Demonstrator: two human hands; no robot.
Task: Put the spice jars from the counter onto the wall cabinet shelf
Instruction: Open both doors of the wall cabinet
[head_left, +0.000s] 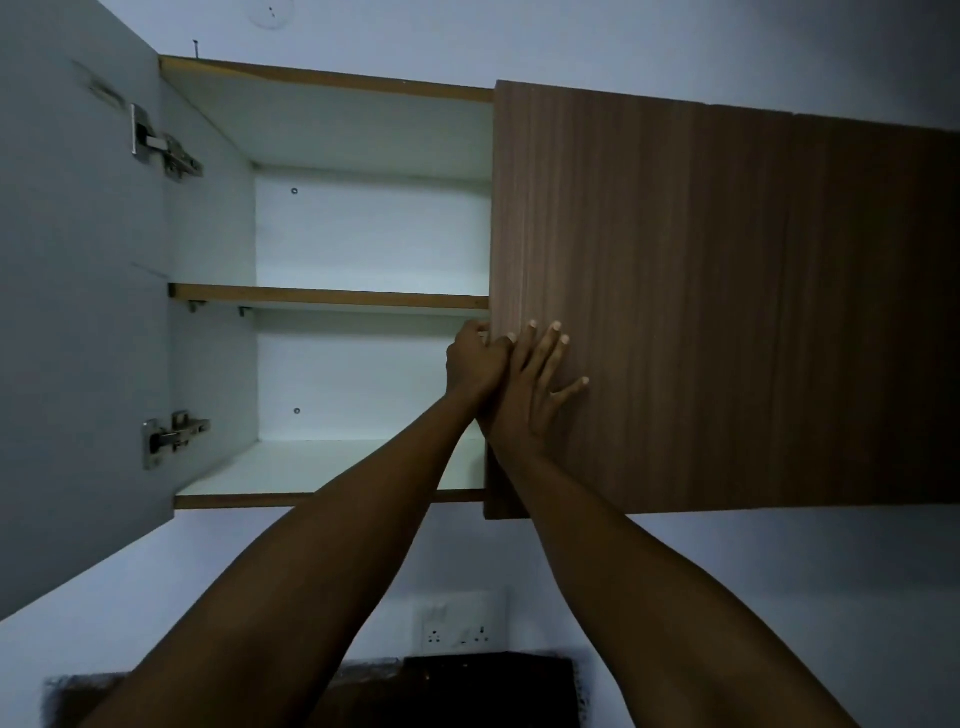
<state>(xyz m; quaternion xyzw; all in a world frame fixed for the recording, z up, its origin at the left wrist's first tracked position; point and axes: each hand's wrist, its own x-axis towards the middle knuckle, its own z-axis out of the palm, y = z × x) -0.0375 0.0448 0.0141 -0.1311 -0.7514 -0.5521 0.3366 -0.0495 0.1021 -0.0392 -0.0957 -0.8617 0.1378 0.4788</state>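
While the left hand (475, 358) curls its fingers round the left edge of the right cabinet door (675, 291), the right hand (535, 384) lies flat on that door's face with fingers spread, holding nothing. Just left of both hands, the open half of the wall cabinet shows a middle shelf (327, 297) and a bottom shelf (332, 470); no jars stand on either. The left door (78, 312) is swung wide. No spice jars appear anywhere in view, so the task looks barely begun: opening only, all placing left.
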